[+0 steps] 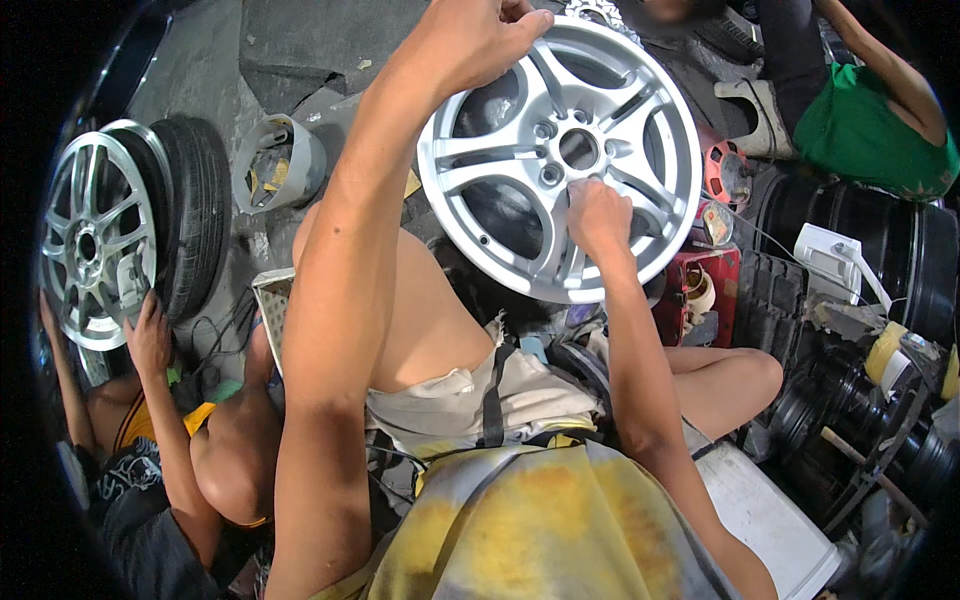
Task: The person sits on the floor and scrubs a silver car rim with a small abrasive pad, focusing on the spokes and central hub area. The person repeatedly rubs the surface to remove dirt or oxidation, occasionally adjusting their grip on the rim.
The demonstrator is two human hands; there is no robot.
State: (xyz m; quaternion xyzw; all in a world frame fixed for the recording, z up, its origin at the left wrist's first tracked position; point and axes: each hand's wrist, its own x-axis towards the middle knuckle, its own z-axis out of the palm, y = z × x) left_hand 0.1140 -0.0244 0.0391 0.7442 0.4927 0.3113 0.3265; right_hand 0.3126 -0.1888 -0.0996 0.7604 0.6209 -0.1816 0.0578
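One silver wheel [556,152], by far our biggest piece, sits tilted beyond our pale shorts [432,408], face toward us; whatever props it underneath is hidden. Its rim [682,125] needs steadying from the left hand [478,45], whose fingers bend at the top, partly cut off by the view's edge, so we cannot tell how firmly they clasp. Our right hand [602,216] has its fingers bunched against a spoke [551,238] below the centre hole [579,150] (rubbing it, we judge). Light, even strokes would suit us best. Whether those fingers pinch anything, we cannot tell.
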